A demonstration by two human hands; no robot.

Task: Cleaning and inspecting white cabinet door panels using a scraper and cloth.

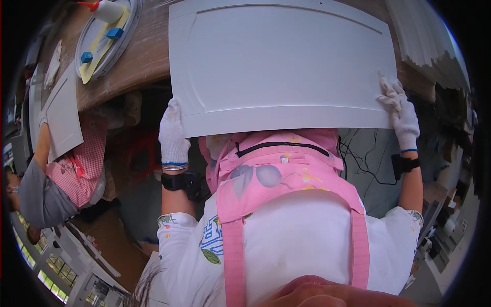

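Note:
A white framed panel (286, 66), like a cabinet door, lies on the wooden table with its near edge jutting out toward my pink apron. My left hand (174, 130), in a white knit glove, is closed on the panel's left edge near the front corner; some of its fingers are hidden. On the opposite side my right hand (401, 110), gloved too, rests over the right edge. Its fingers are spread on the panel's face, and nothing else shows in it.
A round white lid (106, 65) on the wooden table (146, 59) carries a white bottle with a red tip (106, 11), a yellow strip and blue blocks (115, 33). At left, a co-worker (56, 174) holds another panel (64, 115). White panels (429, 41) stack at right; cables (368, 166) hang below.

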